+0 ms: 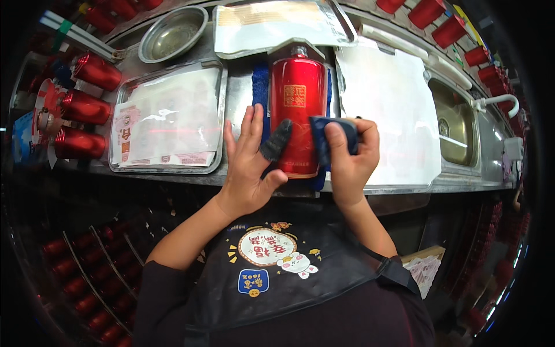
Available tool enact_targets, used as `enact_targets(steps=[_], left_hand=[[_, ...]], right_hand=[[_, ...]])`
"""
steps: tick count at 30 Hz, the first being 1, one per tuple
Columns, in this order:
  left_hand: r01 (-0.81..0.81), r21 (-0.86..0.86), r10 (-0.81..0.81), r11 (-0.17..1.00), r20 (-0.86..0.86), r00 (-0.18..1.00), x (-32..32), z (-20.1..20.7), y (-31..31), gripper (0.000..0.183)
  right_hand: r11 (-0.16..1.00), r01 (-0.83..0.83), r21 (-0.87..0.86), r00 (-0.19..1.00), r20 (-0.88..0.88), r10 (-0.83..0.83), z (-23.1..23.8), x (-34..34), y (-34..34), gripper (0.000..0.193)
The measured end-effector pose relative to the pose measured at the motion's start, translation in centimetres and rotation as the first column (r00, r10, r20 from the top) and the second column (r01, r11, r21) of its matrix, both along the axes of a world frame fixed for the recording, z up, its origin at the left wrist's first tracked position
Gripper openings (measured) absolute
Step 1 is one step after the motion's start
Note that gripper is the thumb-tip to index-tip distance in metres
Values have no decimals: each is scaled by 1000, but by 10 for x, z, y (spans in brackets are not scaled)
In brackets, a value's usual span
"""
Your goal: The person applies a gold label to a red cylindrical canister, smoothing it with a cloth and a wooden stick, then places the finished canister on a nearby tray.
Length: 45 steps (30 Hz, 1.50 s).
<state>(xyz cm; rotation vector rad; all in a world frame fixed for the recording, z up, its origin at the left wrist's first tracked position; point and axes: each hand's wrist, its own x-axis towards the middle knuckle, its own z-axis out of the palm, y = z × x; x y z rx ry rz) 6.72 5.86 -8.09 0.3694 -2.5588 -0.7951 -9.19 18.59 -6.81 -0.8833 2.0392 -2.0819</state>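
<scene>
A glossy red bottle (306, 139) with a gold square emblem lies on a blue cloth (261, 92), its neck pointing away from me. My left hand (247, 165) is at the bottle's left side with fingers stretched apart. One of its fingers wears a black finger cover (277, 141), whose tip rests on the red surface. Pinched between thumb and fingers, a flat dark blue scraper (319, 139) is in my right hand (351, 153). Its edge meets the bottle's right side. The far side of the scraper is hidden by my fingers.
To the left, a metal tray (167, 169) holds printed sheets, with a metal bowl (173, 36) behind it. Another tray (347, 23) stands at the back. White sheets (387, 115) lie at right, beside a sink (454, 118). Several red bottles (87, 107) line the left.
</scene>
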Motion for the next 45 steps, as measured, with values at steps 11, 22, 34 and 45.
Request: enact_targets(steps=[11,22,34,45], left_hand=[[-156,433,331,888,-366,870,-57,27,-75,35],[-250,441,210,862,138,968,-131,47,-92,72],[0,597,204,802,-275,939,89,76,-124,32],[-973,-229,982,-35,-188,9,503,-10,-41,29]], right_hand=[[1000,-11,-14,998,61,12,14,-80,-1,14],[835,-169,523,906,-252,341,8,12,25,72],[720,-468,512,706,-274,653,38,62,11,89],[463,-585,666,563,-77,823,80,125,-104,70]])
